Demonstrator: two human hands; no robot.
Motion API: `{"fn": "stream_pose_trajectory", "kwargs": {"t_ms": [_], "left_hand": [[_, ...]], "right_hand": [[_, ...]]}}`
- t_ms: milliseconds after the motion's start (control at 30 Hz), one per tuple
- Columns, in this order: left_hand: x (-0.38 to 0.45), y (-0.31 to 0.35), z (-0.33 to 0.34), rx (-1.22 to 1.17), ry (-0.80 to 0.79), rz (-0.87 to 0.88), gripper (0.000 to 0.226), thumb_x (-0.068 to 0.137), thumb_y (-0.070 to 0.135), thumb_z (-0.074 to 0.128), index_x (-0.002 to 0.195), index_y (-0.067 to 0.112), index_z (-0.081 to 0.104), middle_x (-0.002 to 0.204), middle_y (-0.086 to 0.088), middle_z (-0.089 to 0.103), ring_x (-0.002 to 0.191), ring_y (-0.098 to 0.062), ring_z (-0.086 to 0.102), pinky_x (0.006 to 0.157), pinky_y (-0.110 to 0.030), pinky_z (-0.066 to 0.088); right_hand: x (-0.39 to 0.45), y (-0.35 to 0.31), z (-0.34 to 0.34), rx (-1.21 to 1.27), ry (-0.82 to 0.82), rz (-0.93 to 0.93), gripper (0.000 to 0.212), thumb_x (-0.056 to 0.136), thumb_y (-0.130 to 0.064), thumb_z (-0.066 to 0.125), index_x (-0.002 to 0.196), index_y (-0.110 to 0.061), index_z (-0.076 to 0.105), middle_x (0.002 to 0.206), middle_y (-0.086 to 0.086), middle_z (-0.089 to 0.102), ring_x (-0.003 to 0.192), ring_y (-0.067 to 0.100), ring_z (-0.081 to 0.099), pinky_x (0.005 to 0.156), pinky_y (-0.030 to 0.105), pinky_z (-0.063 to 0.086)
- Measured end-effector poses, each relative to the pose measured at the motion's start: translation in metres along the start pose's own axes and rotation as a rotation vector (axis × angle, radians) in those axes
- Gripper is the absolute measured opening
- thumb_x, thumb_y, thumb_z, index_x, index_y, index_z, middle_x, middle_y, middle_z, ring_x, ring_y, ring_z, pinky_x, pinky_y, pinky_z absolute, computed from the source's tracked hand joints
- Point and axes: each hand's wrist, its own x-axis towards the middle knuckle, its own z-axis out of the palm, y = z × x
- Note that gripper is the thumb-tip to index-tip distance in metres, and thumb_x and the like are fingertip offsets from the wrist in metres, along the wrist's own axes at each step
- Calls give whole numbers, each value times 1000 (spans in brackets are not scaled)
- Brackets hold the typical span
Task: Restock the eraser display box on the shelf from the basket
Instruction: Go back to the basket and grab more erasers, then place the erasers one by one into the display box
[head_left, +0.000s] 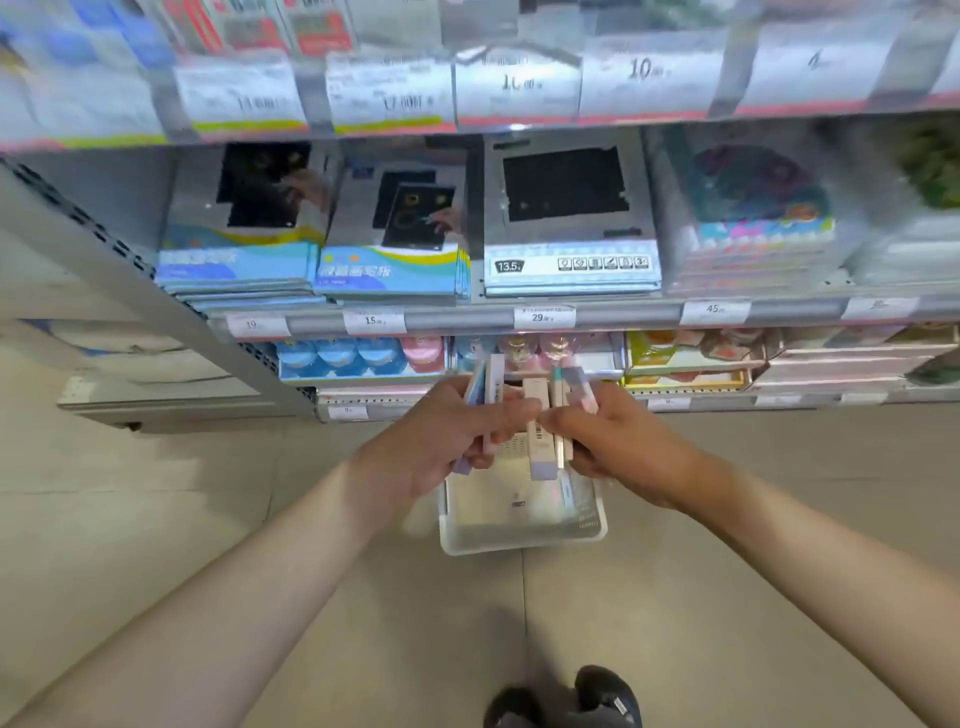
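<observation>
Clutching fanned erasers (540, 431), left hand (441, 441) and right hand (618, 441) both closed; one loose stick could slip into basket (519, 540).

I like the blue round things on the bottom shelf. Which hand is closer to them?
Left. The left hand is just below and right of the blue round containers; the right hand is farther right.

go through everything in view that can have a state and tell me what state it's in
left hand: closed on several boxed erasers
right hand: closed on more boxed erasers
basket: on the floor below the hands, nearly empty
eraser display box: mostly hidden behind the hands, fill level unclear
</observation>
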Motion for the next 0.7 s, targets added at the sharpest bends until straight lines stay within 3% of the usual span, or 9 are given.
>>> {"fn": "stream_pose_trajectory", "kwargs": {"t_ms": [100, 233, 300, 367, 500, 533, 600, 700], "left_hand": [[-59, 68, 11, -5, -16, 42, 18, 83, 18, 65, 69, 13, 54, 40, 5, 47, 32, -5, 37, 34, -15, 31], [-126, 145, 20, 34, -31, 139, 20, 73, 19, 75, 61, 20, 59, 48, 1, 52, 40, -9, 43, 48, -24, 32], [-154, 178, 26, 13, -26, 181, 20, 76, 10, 73, 65, 17, 58, 55, -5, 54, 47, -13, 48, 48, -22, 38], [-180, 209, 32, 2, -42, 230, 19, 80, 0, 66, 69, 11, 55, 48, -2, 52, 41, -11, 47, 43, -17, 39], [-227, 263, 38, 75, -90, 344, 21, 80, 3, 65, 64, 10, 53, 42, 0, 48, 34, -9, 36, 40, -17, 27], [-237, 275, 39, 92, -95, 366, 17, 78, 7, 65, 67, 11, 54, 43, 1, 49, 35, -9, 34, 43, -19, 21], [-255, 297, 41, 95, -71, 425, 9, 77, 13, 64, 77, 11, 56, 45, 2, 56, 38, -12, 34, 46, -24, 20], [-280, 326, 45, 100, 1, 552, 14, 86, 4, 60, 78, 13, 54, 55, -4, 68, 36, -11, 36, 41, -20, 27]], "right_hand": [[-47, -80, 5, -30, -7, -63, 31, 90, -3, 45, 63, -16, 43, 41, -10, 35, 36, 5, 26, 38, 18, 22], [-101, -173, 8, -88, 22, -126, 31, 89, -4, 48, 62, -17, 44, 41, -11, 38, 37, 3, 30, 39, 16, 27], [-124, -211, 9, -139, 50, -159, 31, 89, -5, 50, 61, -18, 43, 41, -13, 38, 37, 1, 31, 40, 15, 27], [-143, -246, 11, -188, 80, -193, 31, 88, -6, 52, 61, -18, 42, 40, -13, 38, 38, 1, 31, 41, 15, 27], [-178, -301, 16, -139, 117, -240, 30, 88, -10, 54, 61, -21, 49, 46, -10, 35, 41, 7, 28, 40, 17, 24], [-185, -313, 15, -103, 129, -236, 25, 87, -13, 56, 63, -21, 52, 51, -2, 34, 44, 10, 26, 41, 19, 22], [-196, -333, 12, -61, 205, -216, 14, 85, -19, 56, 73, -12, 55, 60, 12, 31, 43, 12, 22, 41, 18, 17], [-214, -356, 5, 87, 321, -191, 25, 90, -15, 45, 72, 1, 50, 48, 11, 35, 30, 7, 17, 33, 12, 14]]}}
